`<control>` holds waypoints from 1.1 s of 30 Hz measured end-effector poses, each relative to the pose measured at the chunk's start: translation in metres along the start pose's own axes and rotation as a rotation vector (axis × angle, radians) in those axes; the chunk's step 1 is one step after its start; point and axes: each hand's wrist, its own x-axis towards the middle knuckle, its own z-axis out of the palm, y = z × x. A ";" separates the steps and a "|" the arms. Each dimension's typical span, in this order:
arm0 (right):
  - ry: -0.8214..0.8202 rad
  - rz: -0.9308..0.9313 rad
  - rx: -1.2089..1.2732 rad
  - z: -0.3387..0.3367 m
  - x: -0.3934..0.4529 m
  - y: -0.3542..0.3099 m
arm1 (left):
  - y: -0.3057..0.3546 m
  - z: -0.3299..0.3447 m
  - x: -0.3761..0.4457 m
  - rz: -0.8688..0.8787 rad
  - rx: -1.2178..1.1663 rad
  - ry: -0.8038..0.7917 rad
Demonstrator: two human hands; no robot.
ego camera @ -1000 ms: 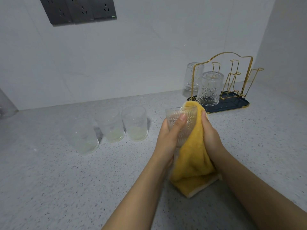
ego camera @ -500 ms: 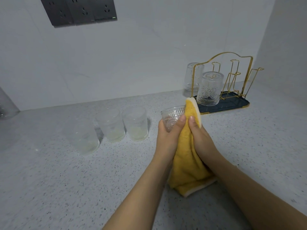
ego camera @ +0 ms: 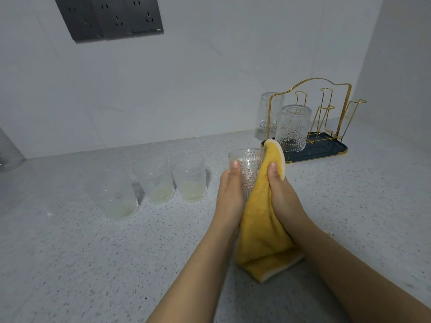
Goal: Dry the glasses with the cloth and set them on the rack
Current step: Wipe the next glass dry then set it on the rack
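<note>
Free rack pegs [ego camera: 325, 108] behind racked glass [ego camera: 294, 127]

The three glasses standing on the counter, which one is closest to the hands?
The rightmost glass of the row, beside the left hand; the middle glass and leftmost glass stand farther away.

Yellow cloth [ego camera: 261, 220], gold rack [ego camera: 323, 108]

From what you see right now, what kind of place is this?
Most likely a home kitchen counter: a speckled stone countertop against a tiled wall, a gold wire rack holding upturned glasses, and a row of wall sockets above the counter.
</note>
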 end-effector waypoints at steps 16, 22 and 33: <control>0.095 0.151 0.107 -0.029 0.018 -0.015 | 0.001 -0.007 0.001 -0.145 -0.034 -0.296; 0.102 -0.059 0.116 -0.034 0.013 -0.008 | 0.005 -0.017 0.006 -0.210 0.044 -0.321; -0.595 -0.203 -0.145 -0.054 0.015 -0.001 | 0.007 -0.030 0.012 -0.399 0.040 -0.407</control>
